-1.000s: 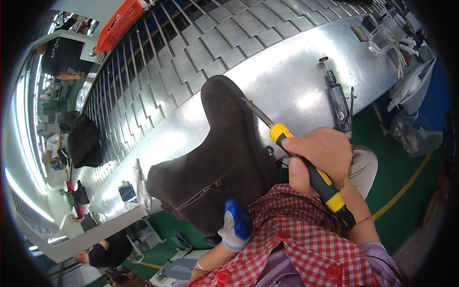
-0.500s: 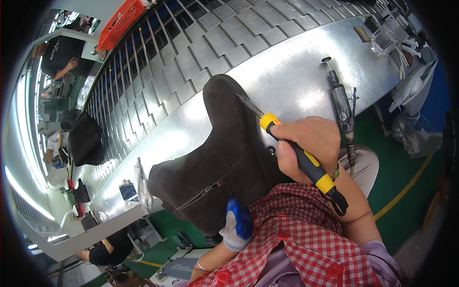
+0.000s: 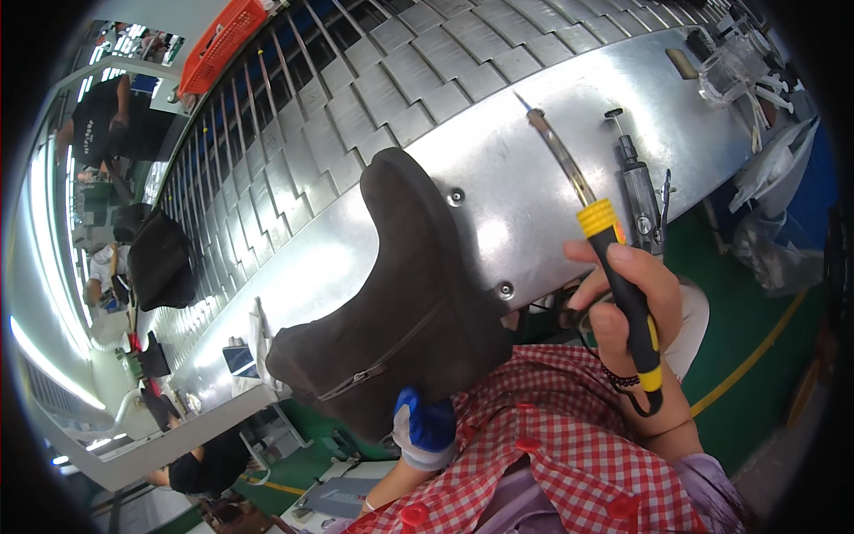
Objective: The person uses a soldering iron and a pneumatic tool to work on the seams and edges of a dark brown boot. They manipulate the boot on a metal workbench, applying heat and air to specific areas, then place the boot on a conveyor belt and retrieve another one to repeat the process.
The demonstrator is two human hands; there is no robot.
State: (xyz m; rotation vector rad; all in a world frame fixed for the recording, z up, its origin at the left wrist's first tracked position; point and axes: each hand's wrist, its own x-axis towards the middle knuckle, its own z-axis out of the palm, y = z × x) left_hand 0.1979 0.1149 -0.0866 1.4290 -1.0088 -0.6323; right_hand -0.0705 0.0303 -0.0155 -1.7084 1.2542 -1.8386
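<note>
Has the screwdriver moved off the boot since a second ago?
Yes. The screwdriver in the right hand has swung right, its tip lifting off the dark boot to point over the metal bench.

Bright overhead light glared white off the metal table [image 3: 534, 178] near the centre. Tube lights streaked at nine o'clock. Fisheye bending curved every edge, with a black rim all around.
</note>
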